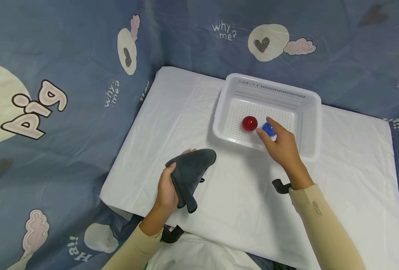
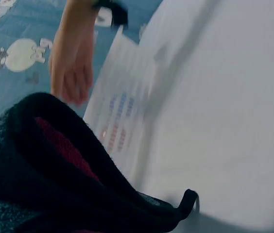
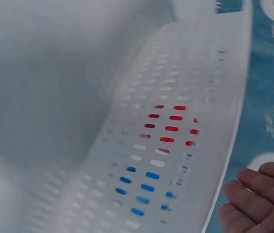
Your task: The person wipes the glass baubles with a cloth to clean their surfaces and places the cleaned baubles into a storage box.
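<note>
My left hand (image 1: 167, 189) grips a dark grey soft cloth item (image 1: 192, 165) above the white-covered table, thumb on top. In the left wrist view, the cloth item (image 2: 69, 170) shows a black-edged opening, a dark red lining and a small black loop; its exact kind cannot be told. My right hand (image 1: 282, 144) reaches over the white plastic basket (image 1: 270, 84), thumb and fingers apart. Under it lies a blue ball (image 1: 268, 129), partly hidden by the fingers. To its left is a red ball (image 1: 250, 123). The right wrist view shows the right hand (image 3: 261, 201) above the rim, holding nothing.
The white cloth-covered table (image 1: 233, 198) extends on both sides of the basket. Blue printed fabric (image 1: 192, 41) hangs behind it and on the left. A black strap piece (image 1: 281, 186) juts from the right wrist, another (image 1: 172, 234) from the left.
</note>
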Action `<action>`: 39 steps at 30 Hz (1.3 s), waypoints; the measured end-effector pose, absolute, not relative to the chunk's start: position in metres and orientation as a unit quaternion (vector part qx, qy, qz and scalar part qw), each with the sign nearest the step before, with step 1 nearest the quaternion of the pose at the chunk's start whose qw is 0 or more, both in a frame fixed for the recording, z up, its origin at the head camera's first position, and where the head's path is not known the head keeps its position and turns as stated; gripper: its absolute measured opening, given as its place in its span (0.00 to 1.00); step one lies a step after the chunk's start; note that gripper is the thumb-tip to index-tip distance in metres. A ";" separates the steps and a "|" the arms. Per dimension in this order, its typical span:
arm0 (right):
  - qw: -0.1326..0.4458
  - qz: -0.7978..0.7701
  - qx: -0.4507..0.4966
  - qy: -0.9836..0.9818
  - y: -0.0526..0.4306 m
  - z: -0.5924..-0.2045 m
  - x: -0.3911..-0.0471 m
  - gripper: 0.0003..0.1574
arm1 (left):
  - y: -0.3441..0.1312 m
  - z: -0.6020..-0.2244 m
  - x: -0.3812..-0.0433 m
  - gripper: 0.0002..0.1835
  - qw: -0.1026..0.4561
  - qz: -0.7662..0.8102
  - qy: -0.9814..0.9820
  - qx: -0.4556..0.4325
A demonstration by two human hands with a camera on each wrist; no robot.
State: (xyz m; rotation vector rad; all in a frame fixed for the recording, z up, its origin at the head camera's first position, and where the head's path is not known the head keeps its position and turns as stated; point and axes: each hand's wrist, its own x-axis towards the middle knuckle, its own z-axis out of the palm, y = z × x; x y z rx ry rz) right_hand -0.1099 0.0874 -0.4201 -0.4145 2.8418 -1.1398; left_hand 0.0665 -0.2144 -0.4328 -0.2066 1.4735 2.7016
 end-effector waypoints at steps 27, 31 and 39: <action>-0.062 -0.674 0.115 0.727 0.187 -0.406 0.005 0.38 | -0.197 -0.498 0.061 0.31 0.025 0.485 0.857 0.172; -0.068 -0.671 0.120 0.728 0.191 -0.405 0.010 0.37 | -0.185 -0.506 0.068 0.32 0.064 0.401 0.886 0.223; -0.064 -0.657 0.139 0.738 0.193 -0.406 0.020 0.37 | -0.177 -0.513 0.078 0.35 0.100 0.239 0.923 0.286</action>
